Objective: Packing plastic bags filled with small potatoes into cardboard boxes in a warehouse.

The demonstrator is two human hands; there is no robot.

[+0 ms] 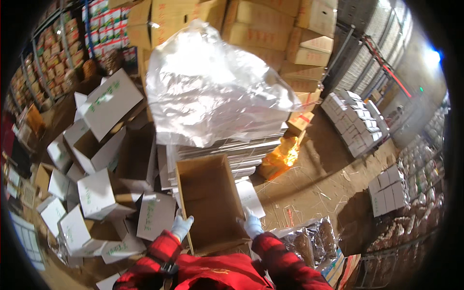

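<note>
An open cardboard box (208, 186), brown inside and with its top side facing up at me, is in front of my body. My left hand (181, 226), in a pale glove, grips the left wall near its close end. On the opposite wall, my right hand (251, 223), gloved the same way, holds the box with its fingers at the edge. The box appears to have nothing in it. Just beyond it rises a stack of flat cardboard sheets (232, 157), partly covered by a large crumpled clear plastic sheet (212, 92).
Several open white boxes (99, 193) lie heaped to the left. Brown cartons (261, 29) are piled at the back. A plastic-wrapped bundle (314, 241) is near my right arm. Straps and scraps litter the floor (314, 188); a white-box stack (355, 123) stands farther right.
</note>
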